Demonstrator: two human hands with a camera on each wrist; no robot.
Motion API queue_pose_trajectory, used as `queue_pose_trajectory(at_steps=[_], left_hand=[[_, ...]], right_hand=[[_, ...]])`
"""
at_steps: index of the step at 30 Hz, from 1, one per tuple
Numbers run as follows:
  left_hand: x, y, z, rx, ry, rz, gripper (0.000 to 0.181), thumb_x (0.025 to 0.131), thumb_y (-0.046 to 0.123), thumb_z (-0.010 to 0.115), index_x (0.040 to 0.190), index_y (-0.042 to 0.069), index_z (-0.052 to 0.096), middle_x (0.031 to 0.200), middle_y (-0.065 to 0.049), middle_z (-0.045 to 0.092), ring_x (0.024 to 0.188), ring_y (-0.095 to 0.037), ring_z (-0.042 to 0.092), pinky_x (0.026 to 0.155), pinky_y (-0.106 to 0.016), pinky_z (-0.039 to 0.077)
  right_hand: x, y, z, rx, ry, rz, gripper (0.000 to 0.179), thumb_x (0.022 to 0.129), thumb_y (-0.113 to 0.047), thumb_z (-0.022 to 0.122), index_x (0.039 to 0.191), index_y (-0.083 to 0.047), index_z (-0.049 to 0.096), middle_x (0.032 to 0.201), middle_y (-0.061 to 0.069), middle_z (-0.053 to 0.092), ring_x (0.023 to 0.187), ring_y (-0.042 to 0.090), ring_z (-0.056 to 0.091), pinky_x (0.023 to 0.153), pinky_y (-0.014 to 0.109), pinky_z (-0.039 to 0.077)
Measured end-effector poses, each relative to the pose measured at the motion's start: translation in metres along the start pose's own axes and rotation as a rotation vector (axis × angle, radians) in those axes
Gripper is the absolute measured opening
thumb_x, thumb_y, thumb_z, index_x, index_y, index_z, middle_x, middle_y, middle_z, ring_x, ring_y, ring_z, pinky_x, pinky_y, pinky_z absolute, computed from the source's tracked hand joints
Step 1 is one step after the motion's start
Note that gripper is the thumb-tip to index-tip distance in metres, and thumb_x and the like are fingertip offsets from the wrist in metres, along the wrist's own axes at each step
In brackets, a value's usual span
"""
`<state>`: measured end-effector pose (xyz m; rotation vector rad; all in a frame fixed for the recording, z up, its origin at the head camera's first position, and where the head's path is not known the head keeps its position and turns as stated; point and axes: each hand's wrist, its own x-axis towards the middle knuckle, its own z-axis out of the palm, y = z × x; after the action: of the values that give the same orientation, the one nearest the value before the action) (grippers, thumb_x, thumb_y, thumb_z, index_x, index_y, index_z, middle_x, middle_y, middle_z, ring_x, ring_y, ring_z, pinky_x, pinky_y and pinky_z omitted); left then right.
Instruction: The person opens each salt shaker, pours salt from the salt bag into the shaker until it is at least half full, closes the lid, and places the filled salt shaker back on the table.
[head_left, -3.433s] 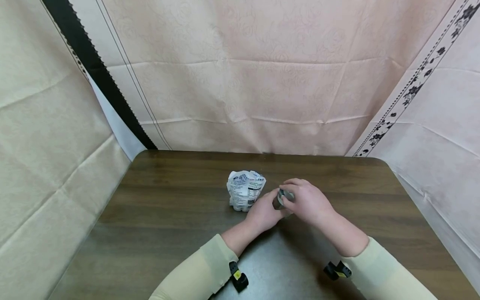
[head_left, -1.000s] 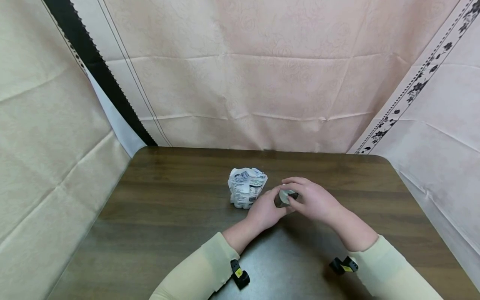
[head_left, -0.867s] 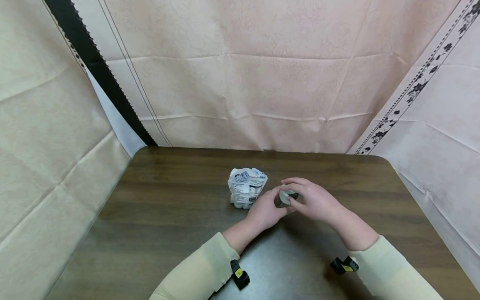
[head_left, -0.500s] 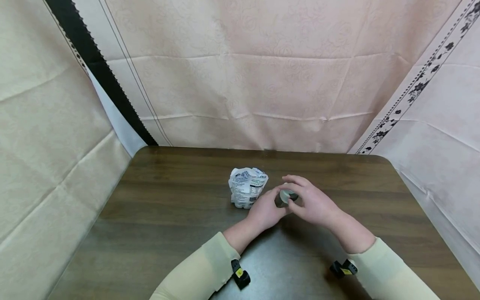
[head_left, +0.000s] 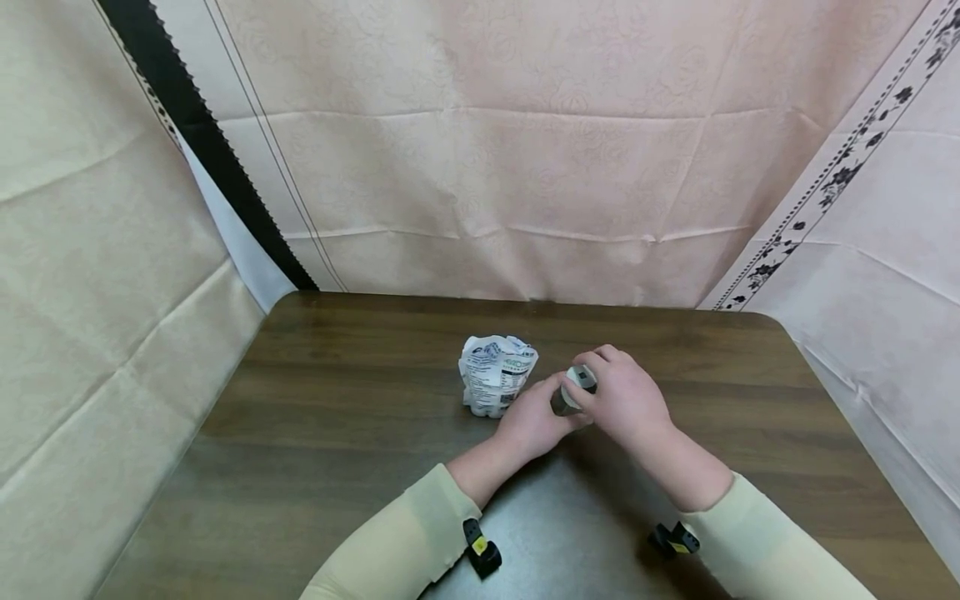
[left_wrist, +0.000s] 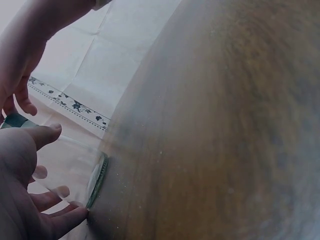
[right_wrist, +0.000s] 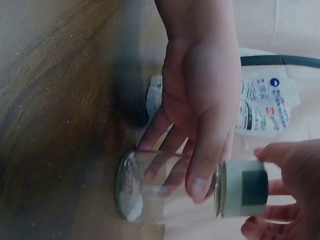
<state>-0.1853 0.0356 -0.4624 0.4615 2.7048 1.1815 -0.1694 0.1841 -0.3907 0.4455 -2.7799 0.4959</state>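
Note:
A clear glass jar with a little white powder at its bottom stands upright on the table. My left hand holds the glass body, thumb on one side and fingers on the other. On top sits a pale green lid with a dark green patch. My right hand grips this lid between thumb and fingers. In the left wrist view, the jar's base touches the tabletop. Whether the lid is loose or tight I cannot tell.
A white printed bag, crumpled at the top, stands just left of the jar, close behind my left hand. The brown wooden table ends at a pale cloth backdrop. Cloth also hangs at both sides.
My right hand has turned on the lid: its fingers, more spread around it half a second ago, are now drawn together. My left hand, jar and bag stay in place.

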Motion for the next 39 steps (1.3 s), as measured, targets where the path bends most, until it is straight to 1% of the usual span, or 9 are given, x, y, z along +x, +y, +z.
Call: queue_pose_trajectory(at_steps=[6, 9, 14, 19, 23, 28, 33, 37, 39], left_hand=[[0.001, 0.002, 0.001, 0.018, -0.004, 0.014, 0.066, 0.088, 0.056, 0.069, 0.144, 0.029, 0.049, 0.139, 0.005, 0.057, 0.122, -0.014, 0.056, 0.096, -0.04, 0.049], [0.002, 0.003, 0.001, 0.031, -0.012, 0.008, 0.068, 0.088, 0.056, 0.068, 0.147, 0.028, 0.047, 0.142, 0.005, 0.054, 0.126, -0.015, 0.054, 0.098, -0.041, 0.047], [0.002, 0.004, 0.002, 0.044, -0.027, -0.002, 0.071, 0.088, 0.056, 0.067, 0.149, 0.027, 0.044, 0.146, 0.004, 0.051, 0.13, -0.017, 0.051, 0.101, -0.042, 0.046], [0.002, 0.0, -0.001, 0.043, -0.023, -0.003, 0.071, 0.089, 0.055, 0.067, 0.15, 0.026, 0.044, 0.146, 0.002, 0.051, 0.131, -0.019, 0.051, 0.102, -0.043, 0.045], [0.002, -0.001, -0.001, 0.05, -0.017, 0.01, 0.07, 0.09, 0.057, 0.065, 0.148, 0.023, 0.046, 0.144, 0.001, 0.053, 0.129, -0.019, 0.052, 0.101, -0.042, 0.046], [0.001, 0.0, -0.001, 0.057, -0.02, -0.004, 0.066, 0.091, 0.053, 0.066, 0.146, 0.02, 0.049, 0.142, -0.001, 0.055, 0.127, -0.02, 0.054, 0.099, -0.043, 0.047], [0.001, 0.001, -0.001, 0.045, -0.012, -0.013, 0.066, 0.09, 0.053, 0.067, 0.146, 0.023, 0.049, 0.142, 0.0, 0.055, 0.126, -0.019, 0.054, 0.099, -0.043, 0.047], [0.001, 0.0, -0.001, 0.044, -0.01, -0.021, 0.066, 0.09, 0.053, 0.067, 0.145, 0.023, 0.049, 0.142, 0.0, 0.055, 0.126, -0.019, 0.054, 0.099, -0.043, 0.047], [0.002, 0.0, -0.001, 0.04, -0.013, -0.021, 0.065, 0.09, 0.052, 0.067, 0.146, 0.023, 0.048, 0.143, 0.0, 0.054, 0.127, -0.019, 0.053, 0.099, -0.043, 0.047]], right_hand=[[-0.004, -0.009, -0.005, -0.093, 0.041, -0.018, 0.03, 0.087, -0.033, 0.076, 0.1, -0.006, 0.075, 0.098, 0.013, 0.067, 0.086, 0.031, 0.065, 0.07, 0.045, 0.055], [-0.005, -0.012, -0.008, -0.121, 0.019, -0.022, 0.03, 0.087, -0.03, 0.077, 0.102, -0.004, 0.075, 0.099, 0.014, 0.068, 0.087, 0.032, 0.066, 0.071, 0.045, 0.056], [-0.006, -0.014, -0.011, -0.13, -0.042, -0.027, 0.03, 0.089, -0.027, 0.075, 0.109, -0.003, 0.074, 0.107, 0.015, 0.068, 0.097, 0.034, 0.066, 0.079, 0.047, 0.055], [-0.004, -0.015, -0.012, -0.086, -0.098, -0.063, 0.031, 0.09, -0.022, 0.073, 0.115, -0.004, 0.072, 0.116, 0.015, 0.067, 0.107, 0.034, 0.064, 0.088, 0.049, 0.052], [-0.005, -0.01, -0.013, -0.025, -0.129, -0.106, 0.028, 0.089, -0.016, 0.072, 0.115, -0.007, 0.071, 0.122, 0.013, 0.065, 0.114, 0.034, 0.061, 0.092, 0.05, 0.05], [-0.006, -0.001, -0.01, 0.039, -0.133, -0.173, 0.029, 0.084, -0.008, 0.068, 0.113, -0.009, 0.071, 0.128, 0.011, 0.063, 0.12, 0.031, 0.056, 0.092, 0.047, 0.05], [-0.005, 0.007, -0.007, 0.09, -0.131, -0.226, 0.028, 0.084, -0.006, 0.067, 0.111, -0.01, 0.07, 0.129, 0.007, 0.062, 0.12, 0.026, 0.056, 0.091, 0.043, 0.051], [-0.007, 0.013, -0.003, 0.139, -0.127, -0.247, 0.03, 0.085, -0.006, 0.067, 0.114, -0.01, 0.069, 0.132, 0.007, 0.06, 0.122, 0.025, 0.055, 0.092, 0.043, 0.051], [-0.009, 0.015, -0.001, 0.152, -0.131, -0.24, 0.033, 0.086, -0.007, 0.066, 0.118, -0.011, 0.067, 0.137, 0.007, 0.057, 0.125, 0.025, 0.053, 0.091, 0.043, 0.05]])
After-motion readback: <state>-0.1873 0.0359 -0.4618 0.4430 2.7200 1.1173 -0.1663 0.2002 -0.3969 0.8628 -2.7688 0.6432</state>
